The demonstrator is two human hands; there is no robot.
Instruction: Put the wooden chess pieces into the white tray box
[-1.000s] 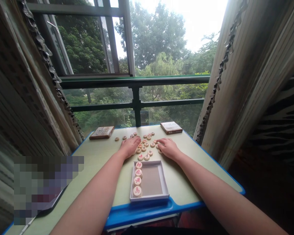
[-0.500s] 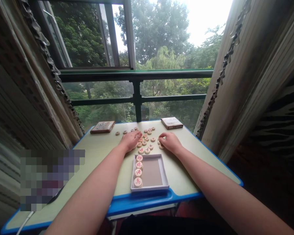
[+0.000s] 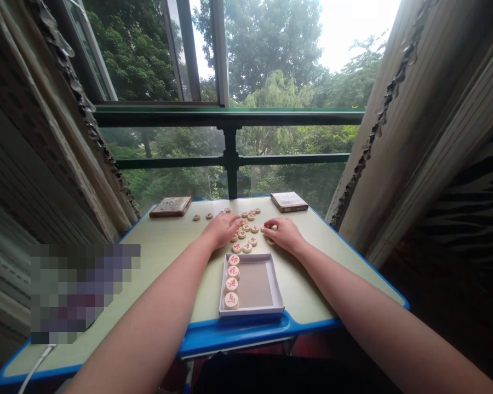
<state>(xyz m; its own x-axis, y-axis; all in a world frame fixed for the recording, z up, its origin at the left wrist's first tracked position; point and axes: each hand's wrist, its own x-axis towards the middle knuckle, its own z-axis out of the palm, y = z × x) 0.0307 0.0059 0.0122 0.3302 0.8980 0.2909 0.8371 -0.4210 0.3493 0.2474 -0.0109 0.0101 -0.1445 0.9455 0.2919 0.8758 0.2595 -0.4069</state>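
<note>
I see both bare hands low over the pieces at the centre of the frame. The left hand (image 3: 221, 230) is partly curled, its fingertips reaching in among the round, pale wooden discs with painted characters (image 3: 254, 229); I can't tell whether it grips one. The right hand (image 3: 285, 234), just right of centre, has thumb and fingers bent towards a disc at the cluster's right edge, and I can't tell there either whether they close on it. The loose discs lie on the pale green table with a blue edge (image 3: 168, 232). Below them, at lower centre, the shallow white cardboard tray (image 3: 254, 284) holds a column of red-marked discs (image 3: 231, 284) along its left wall, its right part bare. To do this well, I would keep the fingertips low, take each disc by its rim, and work from the outer edge of the cluster so neighbours aren't knocked. With the discs so close together, I judge that a flat-handed sweep could scatter them, so small, separate pinches seem safer.
</note>
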